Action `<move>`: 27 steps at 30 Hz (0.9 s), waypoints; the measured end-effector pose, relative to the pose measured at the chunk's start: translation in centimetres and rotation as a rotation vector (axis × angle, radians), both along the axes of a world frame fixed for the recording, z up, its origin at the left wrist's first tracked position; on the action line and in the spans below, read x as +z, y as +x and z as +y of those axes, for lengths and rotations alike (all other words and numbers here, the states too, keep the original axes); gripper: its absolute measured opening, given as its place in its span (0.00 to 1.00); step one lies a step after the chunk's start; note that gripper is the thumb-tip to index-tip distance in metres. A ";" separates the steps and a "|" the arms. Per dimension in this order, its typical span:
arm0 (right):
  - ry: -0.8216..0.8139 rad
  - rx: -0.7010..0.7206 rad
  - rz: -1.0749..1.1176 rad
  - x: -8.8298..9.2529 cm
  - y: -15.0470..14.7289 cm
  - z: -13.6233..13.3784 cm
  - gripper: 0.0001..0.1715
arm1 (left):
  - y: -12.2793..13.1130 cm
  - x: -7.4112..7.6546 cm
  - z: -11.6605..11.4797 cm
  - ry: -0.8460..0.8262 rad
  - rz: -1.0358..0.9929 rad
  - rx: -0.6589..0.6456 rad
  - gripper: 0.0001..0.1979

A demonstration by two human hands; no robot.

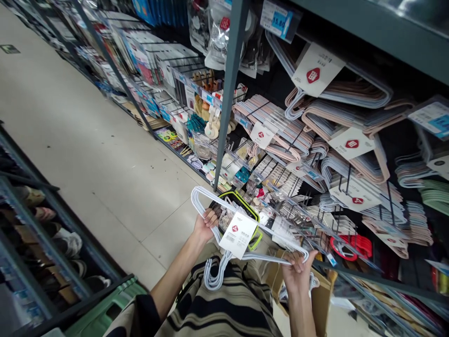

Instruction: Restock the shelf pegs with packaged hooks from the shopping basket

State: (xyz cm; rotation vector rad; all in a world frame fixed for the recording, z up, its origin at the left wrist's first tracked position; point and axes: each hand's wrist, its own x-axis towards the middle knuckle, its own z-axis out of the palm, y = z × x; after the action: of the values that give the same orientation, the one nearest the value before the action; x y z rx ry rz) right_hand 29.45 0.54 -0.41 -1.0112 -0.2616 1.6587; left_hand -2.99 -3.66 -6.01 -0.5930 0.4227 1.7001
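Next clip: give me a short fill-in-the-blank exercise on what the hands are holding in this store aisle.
1. The hangers, gripped at one end by the left hand and at the other by the right hand, are ____ in colour.
2. The paper tag on the bundle bears a ____ logo.
3. The person's shirt has a ____ pattern.

Missing words: white; red; striped.

Your only camera rides on your head, tilted, facing forward and down along the aisle floor (87, 140). The hanger bundle (214, 274) in your left hand (205, 224) and right hand (298, 271) sits close beneath it, and shelving (231, 84) fills the right side.
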 end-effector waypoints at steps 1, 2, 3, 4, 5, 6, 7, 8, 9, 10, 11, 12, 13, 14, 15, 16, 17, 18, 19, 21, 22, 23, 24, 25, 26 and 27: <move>-0.011 -0.007 0.008 0.2 -0.1 -0.1 0.35 | -0.1 0.1 -0.1 -0.022 -0.002 0.002 0.19; -0.022 -0.018 0.015 0.3 -0.2 -0.1 0.35 | -0.1 0.1 -0.1 -0.043 -0.002 0.001 0.20; -0.035 -0.028 0.024 0.5 -0.3 -0.2 0.35 | -0.1 0.1 -0.1 -0.062 0.000 -0.002 0.20; -0.052 -0.041 0.035 0.6 -0.4 -0.2 0.35 | -0.1 0.1 -0.1 -0.074 0.003 -0.009 0.20; -0.069 -0.050 0.049 0.6 -0.4 -0.2 0.35 | -0.1 0.1 -0.1 -0.081 0.006 -0.016 0.20; -0.086 -0.055 0.066 0.6 -0.4 -0.2 0.34 | -0.1 0.0 0.0 -0.084 0.008 -0.023 0.20; -0.097 -0.060 0.081 0.6 -0.3 -0.2 0.34 | 0.0 0.0 0.1 -0.085 0.009 -0.027 0.20; -0.102 -0.059 0.095 0.5 -0.2 -0.2 0.34 | 0.0 0.0 0.1 -0.086 0.008 -0.030 0.20; -0.099 -0.056 0.105 0.4 -0.1 -0.2 0.34 | 0.1 0.0 0.2 -0.088 0.006 -0.032 0.20; -0.093 -0.052 0.112 0.2 0.0 -0.3 0.34 | 0.1 0.0 0.2 -0.092 0.004 -0.034 0.20; -0.085 -0.049 0.118 0.1 0.2 -0.3 0.33 | 0.1 0.1 0.3 -0.094 0.004 -0.035 0.20; -0.079 -0.048 0.125 -0.1 0.3 -0.4 0.33 | 0.1 0.2 0.3 -0.097 0.004 -0.037 0.20; -0.077 -0.049 0.131 -0.2 0.4 -0.4 0.33 | 0.1 0.3 0.4 -0.100 0.005 -0.039 0.21; -0.078 -0.050 0.136 -0.3 0.4 -0.4 0.32 | 0.1 0.3 0.4 -0.104 0.006 -0.042 0.21; -0.078 -0.052 0.137 -0.4 0.5 -0.4 0.32 | 0.1 0.4 0.4 -0.109 0.007 -0.045 0.21; -0.076 -0.051 0.136 -0.4 0.4 -0.4 0.32 | 0.1 0.4 0.4 -0.112 0.007 -0.047 0.21; -0.072 -0.047 0.134 -0.3 0.4 -0.5 0.31 | 0.1 0.5 0.4 -0.114 0.006 -0.048 0.21; -0.067 -0.044 0.131 -0.3 0.3 -0.5 0.31 | 0.1 0.5 0.4 -0.114 0.005 -0.047 0.21; -0.064 -0.042 0.129 -0.2 0.2 -0.5 0.30 | 0.1 0.4 0.4 -0.113 0.003 -0.046 0.21; -0.075 -0.049 0.120 0.0 0.0 -0.7 0.29 | 0.1 0.3 0.4 -0.111 -0.001 -0.044 0.22; -0.086 -0.058 0.113 0.0 -0.2 -0.8 0.28 | 0.0 0.2 0.4 -0.114 -0.004 -0.046 0.22; -0.099 -0.070 0.106 0.0 -0.3 -0.9 0.28 | 0.0 0.1 0.4 -0.118 -0.007 -0.049 0.22; -0.114 -0.082 0.103 -0.1 -0.4 -1.0 0.28 | 0.0 -0.1 0.3 -0.123 -0.010 -0.053 0.22; -0.128 -0.093 0.106 -0.2 -0.4 -1.2 0.28 | -0.1 -0.3 0.3 -0.126 -0.012 -0.058 0.22; -0.141 -0.103 0.113 -0.4 -0.5 -1.4 0.28 | -0.1 -0.5 0.2 -0.129 -0.013 -0.062 0.22; -0.151 -0.111 0.121 -0.5 -0.5 -1.6 0.28 | -0.1 -0.8 0.2 -0.131 -0.014 -0.068 0.22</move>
State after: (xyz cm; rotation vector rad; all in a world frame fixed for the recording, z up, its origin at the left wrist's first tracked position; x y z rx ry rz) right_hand 28.93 -1.03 -0.92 -1.0143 0.0002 1.6492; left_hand -3.04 -3.48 -6.76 -0.6781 0.5409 1.6114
